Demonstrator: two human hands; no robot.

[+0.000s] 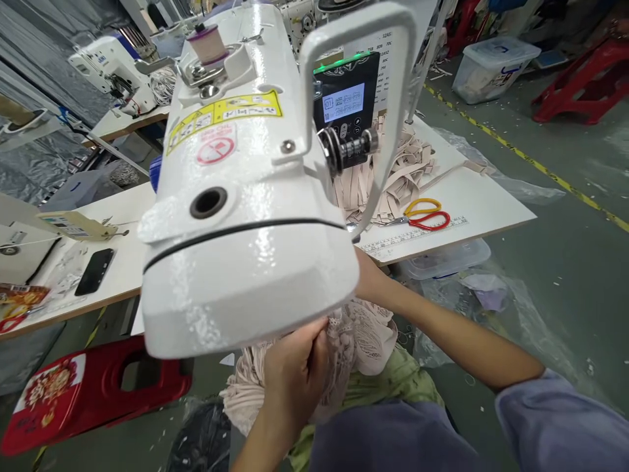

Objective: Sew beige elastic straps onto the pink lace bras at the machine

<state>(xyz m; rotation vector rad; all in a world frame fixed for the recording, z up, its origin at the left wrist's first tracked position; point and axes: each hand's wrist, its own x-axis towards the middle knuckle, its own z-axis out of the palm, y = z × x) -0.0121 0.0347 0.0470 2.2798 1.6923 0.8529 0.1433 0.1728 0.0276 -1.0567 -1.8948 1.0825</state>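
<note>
The person's purple shirt point(393, 439) shows at the bottom edge, with green cloth point(393, 383) across the lap. The left hand point(297, 367) grips beige lace point(339, 347) between thumb and curled fingers; the lace hangs bunched just below the front end of the white sewing machine point(250, 282), over the green cloth. The right hand point(367, 278) reaches in behind the machine's head; its fingers are hidden, so I cannot tell whether they hold anything. To the left, a red stool point(98, 400) stands on the floor, and a phone point(95, 271) lies on another table point(128, 262). Right of the machine, scissors point(427, 215) with one yellow and one red handle lie beside a heap of beige straps point(403, 174), near a lit control panel point(346, 108). Farther off are a second sewing machine point(105, 62) at left and a clear lidded box point(496, 69) at right.
</note>
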